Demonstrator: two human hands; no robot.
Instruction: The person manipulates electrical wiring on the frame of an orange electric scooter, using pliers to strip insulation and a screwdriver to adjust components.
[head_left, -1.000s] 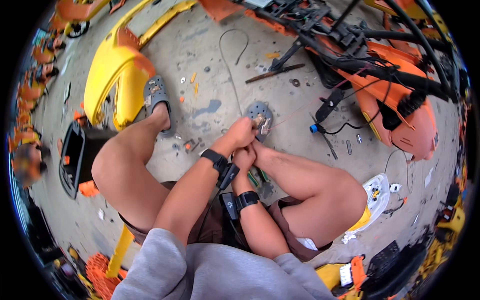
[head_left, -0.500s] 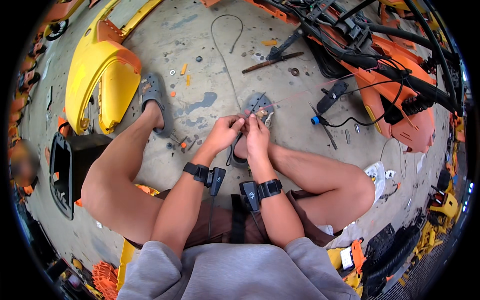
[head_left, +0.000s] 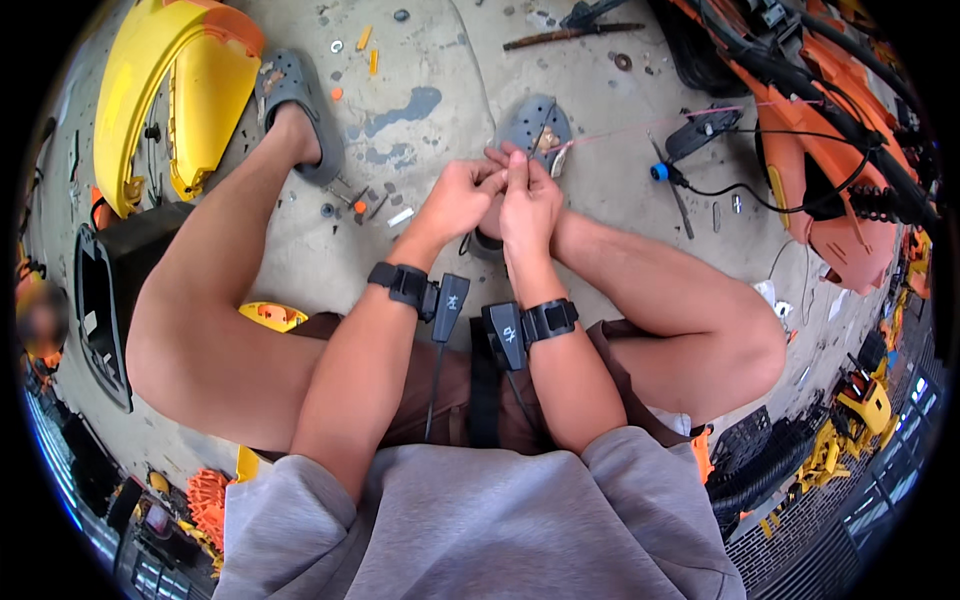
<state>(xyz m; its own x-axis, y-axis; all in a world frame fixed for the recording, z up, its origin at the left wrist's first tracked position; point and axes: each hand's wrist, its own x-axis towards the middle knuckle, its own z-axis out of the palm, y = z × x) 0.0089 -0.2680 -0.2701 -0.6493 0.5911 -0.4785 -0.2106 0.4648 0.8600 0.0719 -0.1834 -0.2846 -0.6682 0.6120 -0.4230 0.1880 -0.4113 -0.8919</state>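
Observation:
My left hand and my right hand meet in front of my shins, both closed in a pinch with their fingertips together. A thin dark wire sticks up from between the fingers, over the grey clog on my right foot. What lies right between the fingertips is mostly hidden. From near my right hand a pink thread runs off to the right toward an orange vehicle frame. A dark loop hangs below the hands by my ankle.
At left lie a yellow-and-orange body panel and a black box. A black cable with a blue-ended connector, a dark rod and small loose parts lie on the concrete floor. Yellow parts pile up at lower right.
The view has shifted, so the floor things stand higher in it. My hands stay together; my right thumb now points up. A small white strip shows beside my left forearm.

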